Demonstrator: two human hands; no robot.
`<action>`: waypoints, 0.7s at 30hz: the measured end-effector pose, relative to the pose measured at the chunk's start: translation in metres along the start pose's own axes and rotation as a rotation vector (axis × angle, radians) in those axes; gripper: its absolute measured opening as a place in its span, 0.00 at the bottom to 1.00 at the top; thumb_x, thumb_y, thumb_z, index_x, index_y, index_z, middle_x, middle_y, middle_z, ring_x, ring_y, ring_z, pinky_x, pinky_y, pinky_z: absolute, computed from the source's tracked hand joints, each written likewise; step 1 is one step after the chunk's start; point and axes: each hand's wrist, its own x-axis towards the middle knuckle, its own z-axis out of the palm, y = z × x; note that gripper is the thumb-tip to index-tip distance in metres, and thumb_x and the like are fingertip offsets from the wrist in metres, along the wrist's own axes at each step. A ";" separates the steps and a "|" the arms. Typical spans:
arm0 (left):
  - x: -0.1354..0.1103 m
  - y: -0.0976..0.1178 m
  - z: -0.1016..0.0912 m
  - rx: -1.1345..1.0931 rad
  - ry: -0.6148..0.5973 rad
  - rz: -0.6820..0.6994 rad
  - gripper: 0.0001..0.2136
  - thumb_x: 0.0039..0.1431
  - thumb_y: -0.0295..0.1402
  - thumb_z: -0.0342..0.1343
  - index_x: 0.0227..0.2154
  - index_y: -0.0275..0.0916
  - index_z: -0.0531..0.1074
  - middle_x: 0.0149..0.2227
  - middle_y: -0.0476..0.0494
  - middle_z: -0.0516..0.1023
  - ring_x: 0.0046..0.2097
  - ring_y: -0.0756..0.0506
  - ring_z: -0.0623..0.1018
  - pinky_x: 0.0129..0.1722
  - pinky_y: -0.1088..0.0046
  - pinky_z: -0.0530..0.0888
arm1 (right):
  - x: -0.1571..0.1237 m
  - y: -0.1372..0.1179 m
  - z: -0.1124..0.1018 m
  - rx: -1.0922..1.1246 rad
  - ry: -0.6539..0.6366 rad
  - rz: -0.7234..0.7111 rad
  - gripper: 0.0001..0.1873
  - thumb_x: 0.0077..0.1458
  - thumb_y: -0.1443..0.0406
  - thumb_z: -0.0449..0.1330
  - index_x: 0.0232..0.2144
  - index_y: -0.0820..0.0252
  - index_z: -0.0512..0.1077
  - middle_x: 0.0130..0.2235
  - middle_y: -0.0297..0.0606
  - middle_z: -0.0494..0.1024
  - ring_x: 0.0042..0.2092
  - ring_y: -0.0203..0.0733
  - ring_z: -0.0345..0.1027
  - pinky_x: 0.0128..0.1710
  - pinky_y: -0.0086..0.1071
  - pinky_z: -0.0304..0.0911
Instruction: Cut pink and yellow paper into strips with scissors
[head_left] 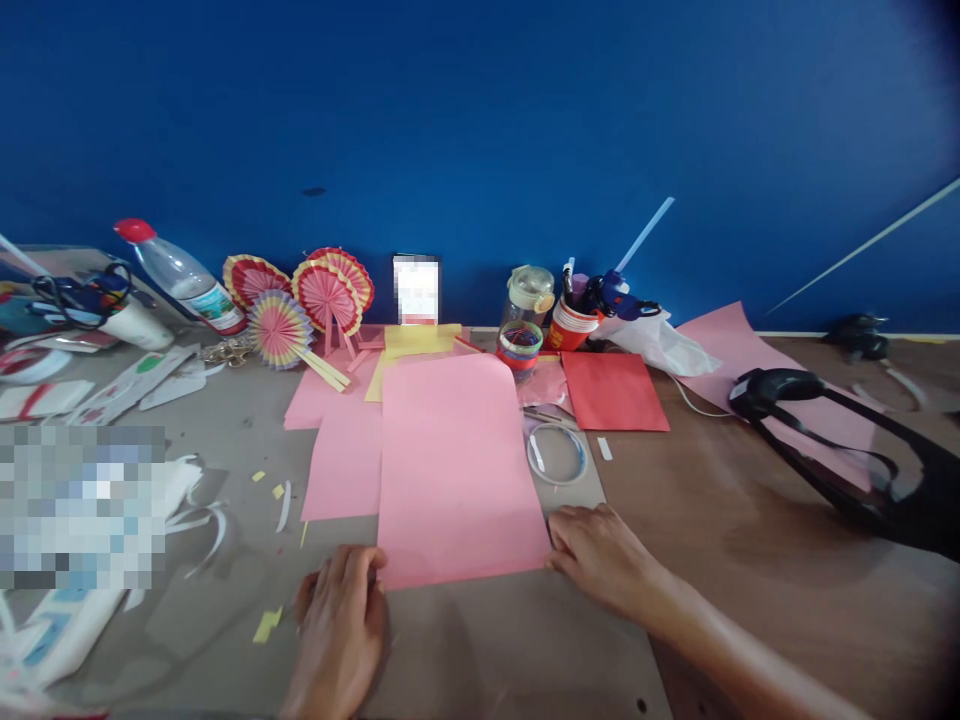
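One camera on the person's head looks forward and down, with the left hand [341,625] and right hand [604,555] close by, the table [690,500] past them and a blue wall [480,130] up ahead.

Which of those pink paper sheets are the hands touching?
The front sheet: its near corners meet the left hand and right hand. The other pink sheets, left of it and far right, touch neither.

Masked, cropped and half-covered.
Pixel blocks hide the far screen [417,290] and part of the packet [79,635] at near left. The near edge cuts off the left hand [341,620] at the wrist and the right hand [600,550] at the forearm; the right edge crops the black frame [911,505]. The top pink sheet [459,465] overlaps the lower pink sheets [343,470]. The dark object [859,336] at far right is too blurred to identify.
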 end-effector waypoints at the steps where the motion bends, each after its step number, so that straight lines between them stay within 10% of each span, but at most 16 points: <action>1: 0.000 0.000 0.000 -0.001 -0.002 -0.003 0.12 0.54 0.22 0.44 0.37 0.43 0.68 0.37 0.47 0.77 0.42 0.45 0.76 0.45 0.63 0.62 | 0.000 0.001 0.001 -0.003 0.001 -0.003 0.07 0.54 0.70 0.54 0.25 0.61 0.69 0.33 0.38 0.77 0.36 0.40 0.69 0.35 0.32 0.51; 10: -0.005 -0.014 0.000 0.026 0.162 0.012 0.13 0.55 0.21 0.43 0.39 0.42 0.67 0.38 0.44 0.76 0.41 0.44 0.77 0.44 0.61 0.67 | -0.002 0.007 0.008 0.012 0.071 -0.053 0.06 0.52 0.71 0.53 0.26 0.61 0.69 0.33 0.38 0.76 0.34 0.39 0.68 0.33 0.31 0.49; 14: -0.015 0.002 -0.007 -0.047 0.403 0.296 0.13 0.56 0.23 0.48 0.43 0.42 0.67 0.43 0.39 0.72 0.45 0.43 0.74 0.45 0.64 0.71 | -0.003 0.005 0.006 -0.002 0.079 -0.062 0.07 0.51 0.71 0.52 0.25 0.60 0.69 0.31 0.37 0.76 0.33 0.39 0.68 0.32 0.32 0.48; 17: -0.019 0.028 -0.003 -0.072 0.344 0.588 0.16 0.56 0.20 0.46 0.43 0.44 0.70 0.43 0.42 0.74 0.47 0.44 0.73 0.48 0.66 0.71 | -0.003 0.003 0.003 -0.029 0.065 -0.051 0.07 0.51 0.71 0.52 0.25 0.60 0.69 0.31 0.37 0.76 0.33 0.39 0.68 0.32 0.32 0.48; 21: -0.015 0.045 0.014 0.013 0.264 0.630 0.15 0.58 0.23 0.47 0.44 0.43 0.72 0.42 0.42 0.75 0.46 0.43 0.72 0.47 0.66 0.71 | -0.003 0.003 0.003 -0.036 0.063 -0.059 0.07 0.52 0.70 0.53 0.25 0.60 0.69 0.31 0.37 0.77 0.33 0.39 0.68 0.32 0.32 0.48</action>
